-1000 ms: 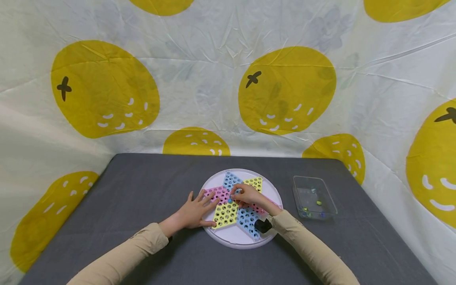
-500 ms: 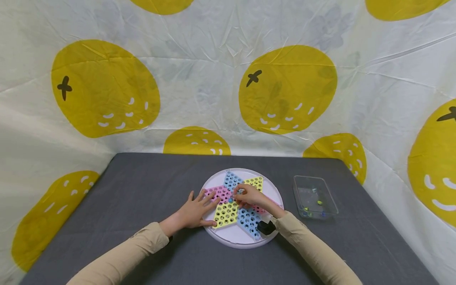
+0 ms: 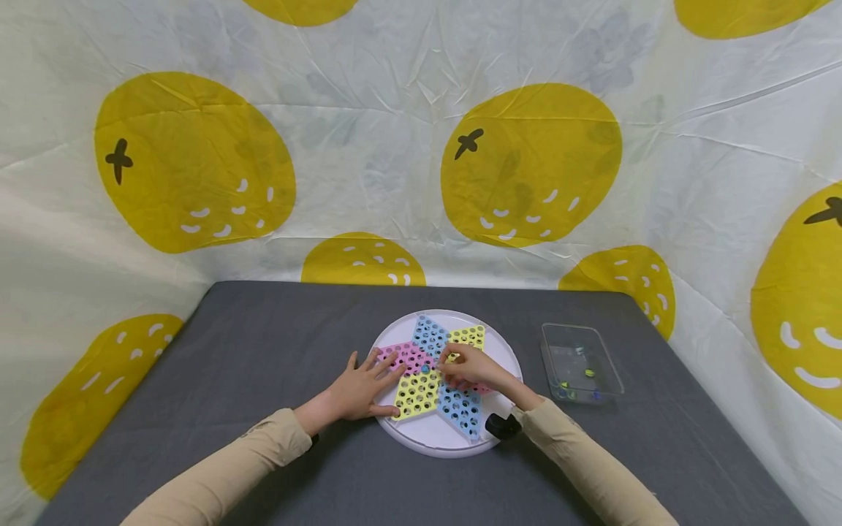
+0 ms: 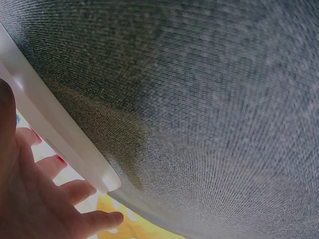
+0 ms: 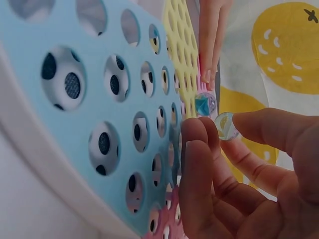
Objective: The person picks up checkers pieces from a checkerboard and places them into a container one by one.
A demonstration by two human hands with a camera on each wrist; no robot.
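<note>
A star-shaped Chinese checkers board with pink, yellow and blue perforated sections rests on a round white base. My left hand lies with fingers spread over the board's left side, its fingertips on the pink and yellow sections. Over the middle and right of the board, my right hand pinches a clear marble between thumb and fingertips. Close beyond those fingertips, a blue marble sits on the board. The left wrist view shows the left fingers beside the base's white rim.
To the right of the board stands a clear plastic box with several marbles, some yellow-green and some blue. A dark grey cloth covers the table. Behind it hangs a white curtain printed with large yellow fruits.
My right hand has shifted a little to the right, away from the blue marble, which stays on the board and shows more fully. The left hand has not moved.
</note>
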